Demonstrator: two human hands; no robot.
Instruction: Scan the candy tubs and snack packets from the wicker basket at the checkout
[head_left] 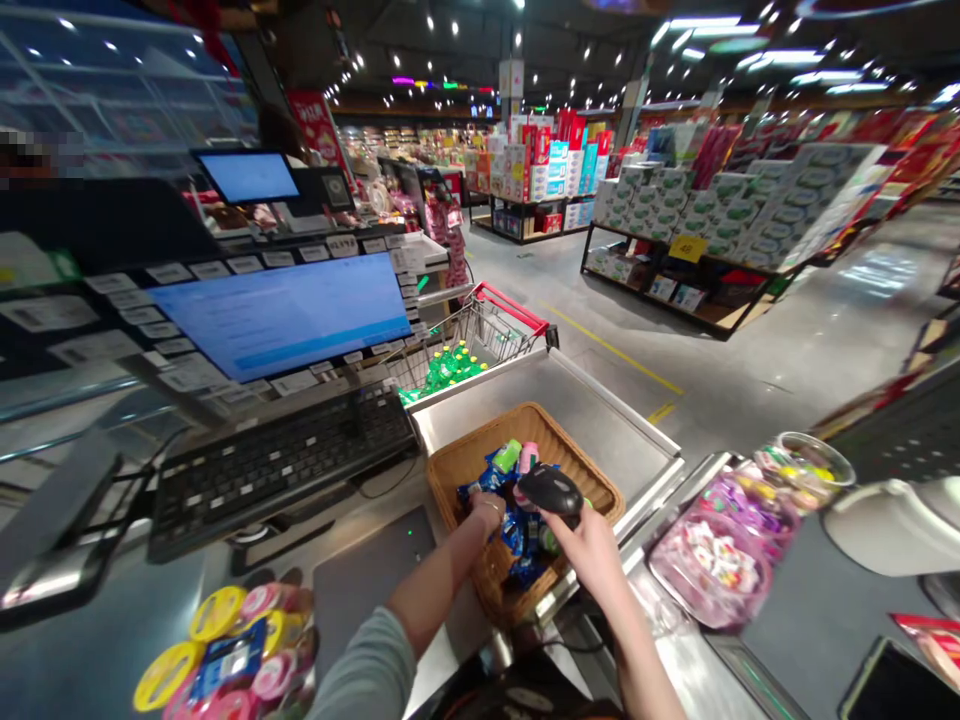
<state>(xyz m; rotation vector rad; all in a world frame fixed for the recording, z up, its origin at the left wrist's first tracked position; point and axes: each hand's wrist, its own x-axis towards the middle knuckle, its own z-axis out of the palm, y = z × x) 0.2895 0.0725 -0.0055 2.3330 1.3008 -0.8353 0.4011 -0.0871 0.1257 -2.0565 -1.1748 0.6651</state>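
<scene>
We observe a supermarket checkout from the cashier's position, with both of our hands over a woven wicker basket (495, 440) on a steel counter tray (592, 410).

Right hand (577, 540): closed firmly around a black handheld barcode scanner (549, 491), which it holds just above the basket's right side, head tilted down toward the contents.

Left hand (484, 515): reaches in from the near left, with a grey sleeve (367, 670) on the forearm. Its fingers go down among blue packets (521, 530) heaped in the basket. They are partly hidden, so we cannot tell whether they hold a packet or merely touch the pile.

Basket contents: also a green item (508, 456) and a pink item (527, 458) near the far side of the heap.

Surroundings: a black keyboard (281, 465) lies left of the basket, below a large monitor (281, 315). A shopping cart (510, 310) with green bottles (450, 370) stands beyond the tray. To the right are pink candy bags (712, 550) and a glass bowl (810, 468). Packaged goods with yellow rims (217, 650) sit at near left. Stacked boxes on a low display shelf (720, 200) stand at far right.
</scene>
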